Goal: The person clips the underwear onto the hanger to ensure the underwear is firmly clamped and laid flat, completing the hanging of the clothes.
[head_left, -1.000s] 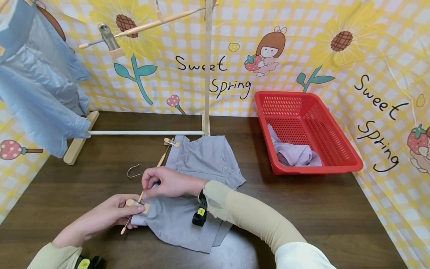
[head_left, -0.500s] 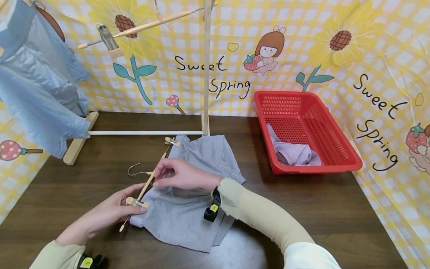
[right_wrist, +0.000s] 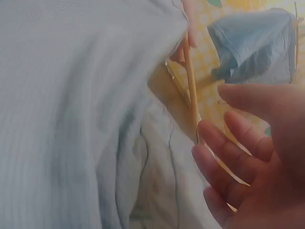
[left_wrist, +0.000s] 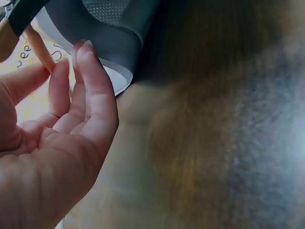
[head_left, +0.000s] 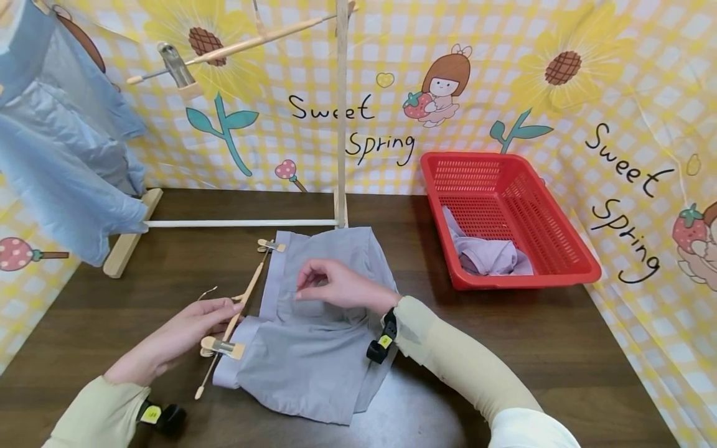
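Grey shorts (head_left: 319, 348) lie on the table with their lilac waistband held in the two clips of a wooden clip hanger (head_left: 254, 277). One clip (head_left: 223, 347) bites the near end of the waistband, the other clip (head_left: 271, 246) the far end. My left hand (head_left: 182, 333) pinches the hanger's bar near its middle, by the hook; the left wrist view shows thumb and fingertip meeting on the wood. Above the shorts, my right hand (head_left: 347, 285) holds nothing, its fingers loosely bent. In the right wrist view its fingers (right_wrist: 228, 148) are spread apart.
A red basket (head_left: 510, 283) with a lilac cloth (head_left: 495, 256) stands at the right. Behind the shorts rises a rack's wooden post (head_left: 342, 155), with a white bottom rail (head_left: 241, 223). Blue shorts (head_left: 61, 143) and an unloaded clip hanger (head_left: 263, 38) hang at the left.
My left hand has gone from the near clip to the bar's middle. The right hand has left the hanger and moved right. The hanger's far end has shifted left, drawing the waistband straighter.
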Demonstrator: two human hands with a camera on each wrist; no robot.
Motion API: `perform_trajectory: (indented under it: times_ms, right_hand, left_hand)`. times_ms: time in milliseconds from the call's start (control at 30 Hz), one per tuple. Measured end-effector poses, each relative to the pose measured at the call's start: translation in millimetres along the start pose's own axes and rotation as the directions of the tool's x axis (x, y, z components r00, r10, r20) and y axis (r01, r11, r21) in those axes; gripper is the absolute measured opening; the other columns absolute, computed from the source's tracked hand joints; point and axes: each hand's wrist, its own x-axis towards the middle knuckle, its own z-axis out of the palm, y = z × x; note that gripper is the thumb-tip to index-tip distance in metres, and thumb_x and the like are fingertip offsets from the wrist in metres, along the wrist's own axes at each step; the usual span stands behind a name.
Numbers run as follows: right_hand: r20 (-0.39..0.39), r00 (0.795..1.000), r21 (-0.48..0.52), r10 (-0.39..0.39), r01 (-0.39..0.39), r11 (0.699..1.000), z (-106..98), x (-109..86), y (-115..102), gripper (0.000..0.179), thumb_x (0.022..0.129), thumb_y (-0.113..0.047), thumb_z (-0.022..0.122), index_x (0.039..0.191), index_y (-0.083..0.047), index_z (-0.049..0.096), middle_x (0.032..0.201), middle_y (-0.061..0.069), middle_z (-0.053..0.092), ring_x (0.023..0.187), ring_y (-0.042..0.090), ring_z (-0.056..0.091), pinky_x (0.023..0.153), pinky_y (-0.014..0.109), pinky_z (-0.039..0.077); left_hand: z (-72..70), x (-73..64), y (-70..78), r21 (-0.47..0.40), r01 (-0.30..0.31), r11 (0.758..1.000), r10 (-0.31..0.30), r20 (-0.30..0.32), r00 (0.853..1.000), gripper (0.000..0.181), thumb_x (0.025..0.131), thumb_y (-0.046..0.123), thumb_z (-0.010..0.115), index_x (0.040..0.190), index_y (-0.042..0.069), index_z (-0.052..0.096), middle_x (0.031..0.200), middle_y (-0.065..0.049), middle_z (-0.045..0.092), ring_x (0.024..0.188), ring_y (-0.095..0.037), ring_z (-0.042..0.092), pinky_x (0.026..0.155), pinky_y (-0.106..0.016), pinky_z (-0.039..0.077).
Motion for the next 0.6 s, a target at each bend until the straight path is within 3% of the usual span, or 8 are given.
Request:
perform_trajectory:
  times_ms: [67, 167, 233, 300, 400, 500, 600]
  right_hand:
    - [-0.012, 1.0, -0.017, 0.019, -0.019, 1.0, -2.8, -2.6, 5.1, 0.014, 0.093, -0.008, 0.076, 0.099, -0.002, 0.065, 0.095, 0.001, 0.066, 0.091, 0.015, 0.063, 0.089, 0.035, 0.052]
    - [-0.025, 0.999, -0.038, 0.04, -0.04, 0.998, -6.8, -6.0, 12.3, 0.013, 0.092, -0.01, 0.077, 0.098, -0.004, 0.066, 0.094, 0.0, 0.066, 0.09, 0.016, 0.063, 0.087, 0.035, 0.052]
    - [-0.034, 0.998, -0.044, 0.045, -0.046, 0.998, -9.3, -8.0, 17.5, 0.013, 0.092, -0.011, 0.077, 0.098, -0.005, 0.067, 0.093, -0.001, 0.066, 0.089, 0.016, 0.063, 0.085, 0.033, 0.051]
    - [-0.044, 0.998, -0.058, 0.047, -0.049, 0.997, -11.8, -10.2, 21.5, 0.014, 0.092, -0.013, 0.078, 0.098, -0.006, 0.068, 0.093, -0.001, 0.067, 0.09, 0.016, 0.064, 0.085, 0.032, 0.051]
    - [-0.07, 0.996, -0.098, 0.048, -0.054, 0.994, -15.4, -14.0, 24.1, 0.018, 0.09, -0.014, 0.079, 0.101, -0.005, 0.069, 0.098, 0.003, 0.068, 0.096, 0.019, 0.063, 0.09, 0.03, 0.049]
    - [-0.094, 0.995, -0.154, 0.028, -0.043, 0.987, -19.1, -16.5, 27.2, 0.024, 0.089, -0.016, 0.081, 0.107, -0.003, 0.07, 0.105, 0.006, 0.069, 0.105, 0.021, 0.062, 0.097, 0.031, 0.045]
    - [-0.092, 0.996, -0.206, 0.004, -0.023, 0.978, -22.2, -18.8, 27.1, 0.03, 0.087, -0.014, 0.082, 0.112, -0.003, 0.071, 0.112, 0.008, 0.069, 0.111, 0.023, 0.06, 0.101, 0.033, 0.044]
  left_hand:
    - [1.6, 1.1, 0.9, -0.024, -0.002, 1.0, 0.002, 0.012, 1.0, 0.028, 0.108, 0.026, 0.053, 0.095, 0.003, 0.06, 0.084, -0.002, 0.054, 0.076, -0.014, 0.058, 0.064, -0.028, 0.05]
    - [3.4, 1.6, 0.2, -0.047, -0.03, 0.998, 0.031, 0.012, 0.999, 0.03, 0.106, 0.02, 0.056, 0.121, -0.007, 0.054, 0.084, 0.0, 0.062, 0.076, -0.013, 0.062, 0.065, -0.028, 0.053]
    - [3.1, 1.9, -0.7, -0.052, -0.044, 0.998, 0.044, -0.001, 0.999, 0.052, 0.104, 0.016, 0.059, 0.146, -0.006, 0.037, 0.088, -0.002, 0.068, 0.077, -0.013, 0.064, 0.066, -0.027, 0.053]
    - [2.8, 2.0, -1.0, -0.039, -0.061, 0.997, 0.06, -0.018, 0.998, 0.071, 0.104, 0.015, 0.06, 0.158, -0.002, 0.018, 0.088, -0.005, 0.071, 0.076, -0.013, 0.065, 0.065, -0.026, 0.052]
    - [4.5, 3.7, -0.9, -0.048, -0.091, 0.995, 0.089, -0.044, 0.995, 0.064, 0.106, 0.02, 0.058, 0.159, 0.008, 0.026, 0.092, -0.012, 0.071, 0.078, -0.016, 0.068, 0.065, -0.027, 0.054]
    - [8.7, 6.7, -0.8, -0.063, -0.153, 0.986, 0.147, -0.087, 0.985, 0.047, 0.108, 0.022, 0.053, 0.149, 0.002, 0.043, 0.096, -0.019, 0.069, 0.084, -0.021, 0.071, 0.072, -0.032, 0.058]
    - [13.2, 9.8, 0.1, -0.057, -0.23, 0.971, 0.219, -0.163, 0.962, 0.039, 0.109, 0.019, 0.052, 0.136, -0.009, 0.052, 0.095, -0.018, 0.069, 0.083, -0.02, 0.07, 0.071, -0.033, 0.059]
